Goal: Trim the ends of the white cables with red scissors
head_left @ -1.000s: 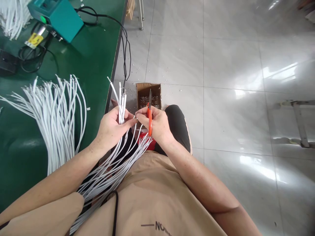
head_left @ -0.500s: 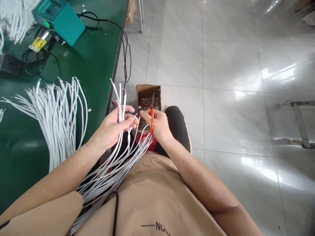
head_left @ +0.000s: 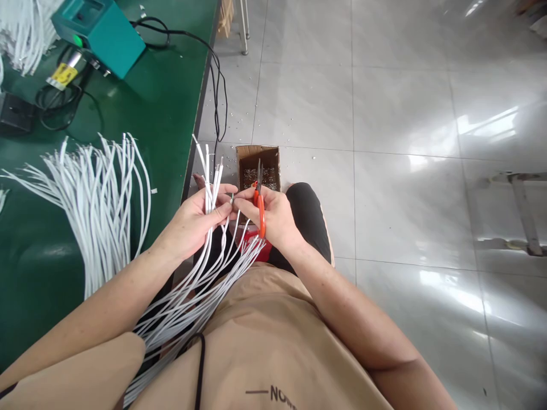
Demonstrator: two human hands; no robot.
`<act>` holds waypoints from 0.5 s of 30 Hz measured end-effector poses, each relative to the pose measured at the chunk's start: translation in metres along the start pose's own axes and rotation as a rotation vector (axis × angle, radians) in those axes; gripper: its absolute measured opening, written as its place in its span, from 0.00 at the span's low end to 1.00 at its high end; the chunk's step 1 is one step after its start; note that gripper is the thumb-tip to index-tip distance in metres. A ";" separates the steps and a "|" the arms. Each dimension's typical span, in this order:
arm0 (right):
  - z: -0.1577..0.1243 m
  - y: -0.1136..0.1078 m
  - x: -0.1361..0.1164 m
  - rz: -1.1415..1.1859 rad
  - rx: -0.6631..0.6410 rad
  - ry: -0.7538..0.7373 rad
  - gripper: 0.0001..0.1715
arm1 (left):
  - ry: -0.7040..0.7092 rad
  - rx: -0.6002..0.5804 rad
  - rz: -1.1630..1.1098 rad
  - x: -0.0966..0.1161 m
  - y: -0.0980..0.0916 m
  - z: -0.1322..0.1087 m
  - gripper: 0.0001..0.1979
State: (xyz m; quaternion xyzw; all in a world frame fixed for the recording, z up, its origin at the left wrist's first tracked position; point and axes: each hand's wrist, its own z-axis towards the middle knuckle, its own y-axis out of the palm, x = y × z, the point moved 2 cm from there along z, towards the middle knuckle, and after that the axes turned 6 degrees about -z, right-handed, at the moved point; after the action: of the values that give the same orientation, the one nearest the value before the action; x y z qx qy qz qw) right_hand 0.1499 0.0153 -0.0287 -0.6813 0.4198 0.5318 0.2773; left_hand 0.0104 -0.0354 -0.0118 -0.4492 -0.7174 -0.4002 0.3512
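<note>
My left hand [head_left: 194, 219] is closed round a few white cables [head_left: 209, 171] whose ends stick up past my fingers. More white cables [head_left: 188, 307] trail from that hand down across my lap. My right hand [head_left: 273, 216] grips orange-handled scissors [head_left: 260, 196], blades pointing away from me, and its fingertips pinch a cable tip against my left thumb. Both hands meet above my knees, just in front of a small cardboard box [head_left: 258, 168] on the floor holding cut scraps.
A green workbench [head_left: 162, 102] lies to my left with a fanned bundle of white cables [head_left: 98, 193], a teal machine [head_left: 100, 31] and black cords [head_left: 217, 85] hanging over its edge. Grey floor tiles [head_left: 384, 142] spread right, with a metal frame [head_left: 521, 210].
My hands parted slightly half a second ago, then came back together. The scissors tilted right and returned upright. My right fingertips now pinch the cable tip at my left thumb.
</note>
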 end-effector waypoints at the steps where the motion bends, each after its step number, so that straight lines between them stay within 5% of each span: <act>1: 0.000 0.000 -0.002 -0.031 0.001 -0.004 0.12 | 0.009 0.006 -0.001 0.000 0.000 0.000 0.14; 8: -0.003 -0.006 0.000 -0.116 0.011 -0.064 0.15 | -0.021 0.048 -0.004 0.000 -0.004 0.002 0.15; 15: 0.002 -0.010 0.032 -1.022 0.176 -0.385 0.08 | -0.072 0.076 -0.081 -0.002 -0.007 0.003 0.14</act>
State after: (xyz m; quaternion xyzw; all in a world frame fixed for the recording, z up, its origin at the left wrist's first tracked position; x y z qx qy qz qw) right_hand 0.1602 0.0130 -0.0600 -0.6629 0.0202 0.4076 0.6277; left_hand 0.0046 -0.0351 -0.0168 -0.4204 -0.7618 -0.3702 0.3253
